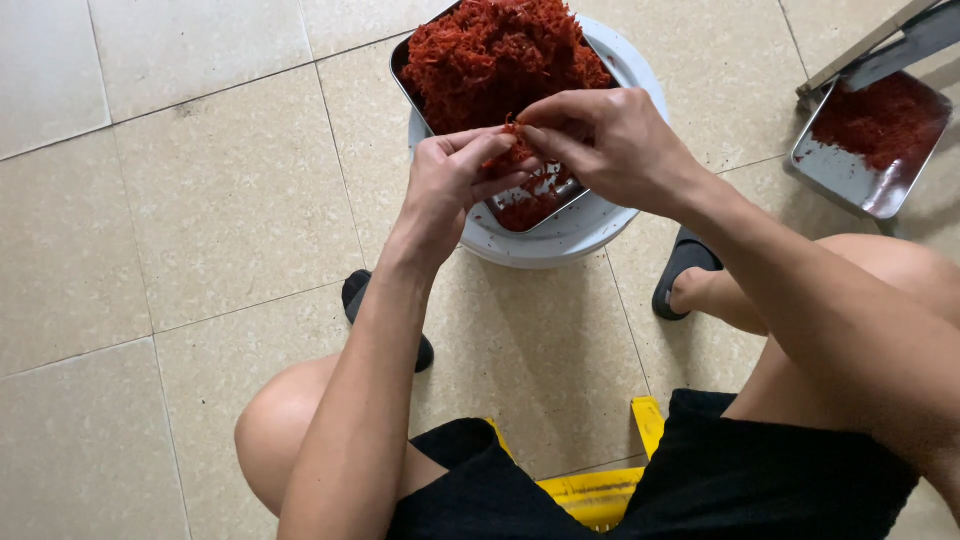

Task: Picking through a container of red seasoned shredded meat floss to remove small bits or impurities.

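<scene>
A metal tray (405, 75) heaped with red shredded strands (490, 50) rests on top of a white round bucket (560, 235). My left hand (450, 180) and my right hand (610, 140) meet over the tray's near edge. Both pinch a small clump of the red strands (515, 150) between their fingertips. The clump is partly hidden by my fingers.
A second metal tray (850, 175) with a thinner layer of red strands lies at the right, under a metal frame (880, 40). My feet in dark slippers (685, 265) stand either side of the bucket on a beige tiled floor. A yellow stool (600, 490) is under me.
</scene>
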